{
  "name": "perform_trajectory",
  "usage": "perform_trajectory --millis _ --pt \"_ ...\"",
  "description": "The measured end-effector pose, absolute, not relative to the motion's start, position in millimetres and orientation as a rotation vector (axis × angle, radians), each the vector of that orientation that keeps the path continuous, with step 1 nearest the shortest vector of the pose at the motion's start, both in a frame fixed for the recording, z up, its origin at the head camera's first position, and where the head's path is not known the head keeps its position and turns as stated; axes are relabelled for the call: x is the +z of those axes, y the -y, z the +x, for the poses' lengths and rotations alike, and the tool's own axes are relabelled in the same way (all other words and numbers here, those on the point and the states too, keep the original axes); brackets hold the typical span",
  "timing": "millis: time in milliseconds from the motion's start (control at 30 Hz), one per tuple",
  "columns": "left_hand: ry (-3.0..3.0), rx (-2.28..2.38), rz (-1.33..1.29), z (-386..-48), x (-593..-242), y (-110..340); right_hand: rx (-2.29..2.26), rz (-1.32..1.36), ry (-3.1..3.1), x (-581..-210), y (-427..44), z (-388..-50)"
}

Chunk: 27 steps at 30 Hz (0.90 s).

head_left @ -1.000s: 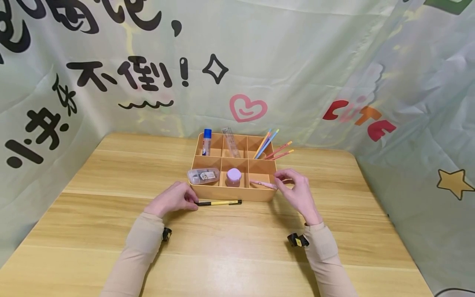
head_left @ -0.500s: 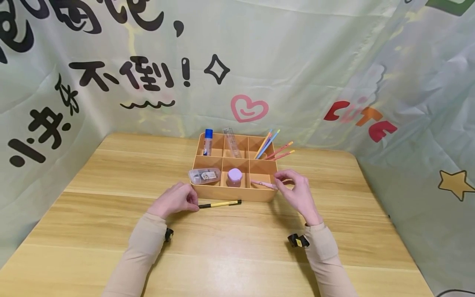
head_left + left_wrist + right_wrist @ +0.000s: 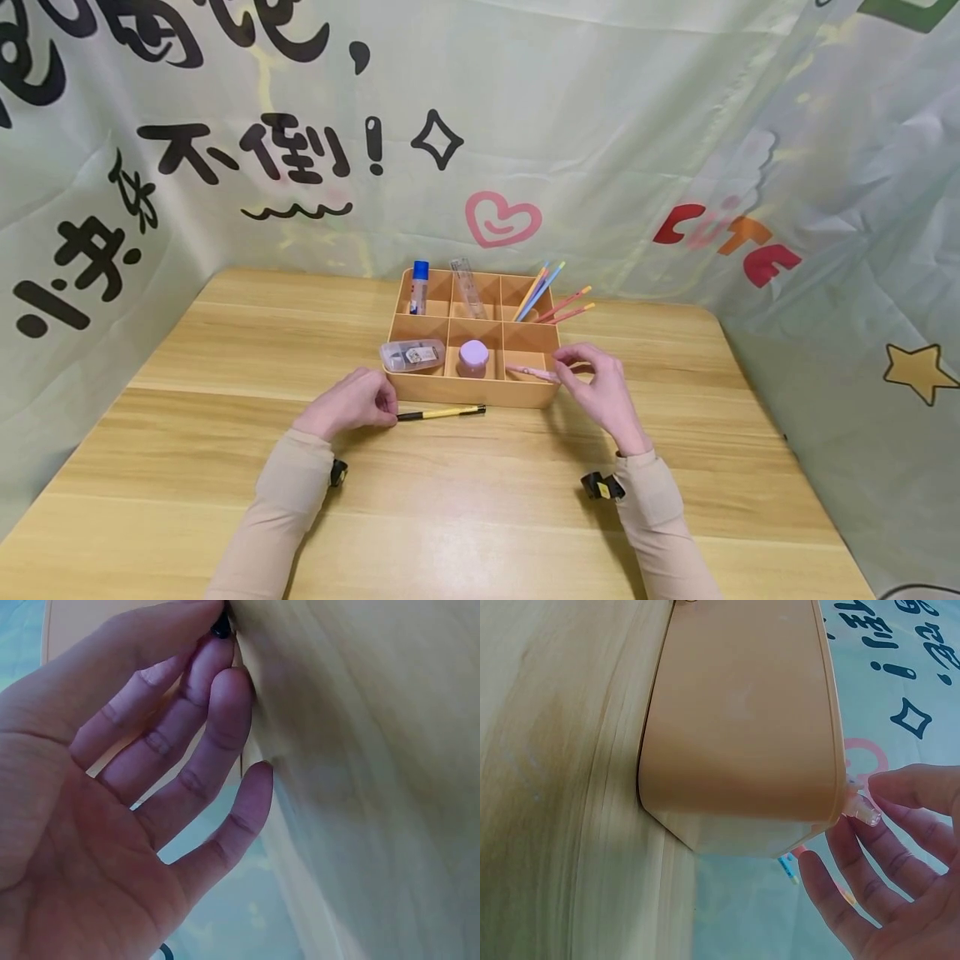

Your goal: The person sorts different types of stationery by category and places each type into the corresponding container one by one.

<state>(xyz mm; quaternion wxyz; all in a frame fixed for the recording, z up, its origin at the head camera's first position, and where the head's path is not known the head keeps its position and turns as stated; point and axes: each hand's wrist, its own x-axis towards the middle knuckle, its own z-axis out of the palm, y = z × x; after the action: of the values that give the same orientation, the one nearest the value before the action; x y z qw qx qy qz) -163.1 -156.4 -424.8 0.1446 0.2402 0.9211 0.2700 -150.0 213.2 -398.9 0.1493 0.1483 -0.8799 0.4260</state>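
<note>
A yellow-and-black pen [image 3: 442, 413] lies in front of the tan six-compartment organizer [image 3: 472, 392] in the head view. Its left end is pinched by the left hand [image 3: 352, 404]; the left wrist view shows the black tip [image 3: 221, 626] between thumb and index finger, the other fingers loosely bent. At the organizer's front right corner, the right hand [image 3: 596, 383] pinches the end of a slim pink pen-like item [image 3: 532, 372], which leans out of the front right compartment. The right wrist view shows its translucent end [image 3: 864, 811] beside the right thumb and fingers.
In the organizer are a blue-capped glue stick [image 3: 419, 287], a clear ruler [image 3: 468, 289], several pencils [image 3: 540, 292], a clear case [image 3: 412, 355] and a purple-lidded jar [image 3: 472, 358]. Printed cloth [image 3: 600, 150] hangs behind the wooden table [image 3: 480, 517].
The left hand and the pen's left end shift very slightly, and the pen now slants a little more. The right hand and pink item stay where they were.
</note>
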Motion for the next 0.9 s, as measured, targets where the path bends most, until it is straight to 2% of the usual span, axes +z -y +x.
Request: perform_trajectory --millis 500,900 --pt "-2.709 0.808 0.662 -162.9 -427.7 154.2 1.216 0.426 2.534 -399.0 -214.2 -150.5" --pt "-2.607 0.858 0.772 -162.5 -428.4 159.1 1.228 0.436 2.538 -399.6 -214.3 -150.4"
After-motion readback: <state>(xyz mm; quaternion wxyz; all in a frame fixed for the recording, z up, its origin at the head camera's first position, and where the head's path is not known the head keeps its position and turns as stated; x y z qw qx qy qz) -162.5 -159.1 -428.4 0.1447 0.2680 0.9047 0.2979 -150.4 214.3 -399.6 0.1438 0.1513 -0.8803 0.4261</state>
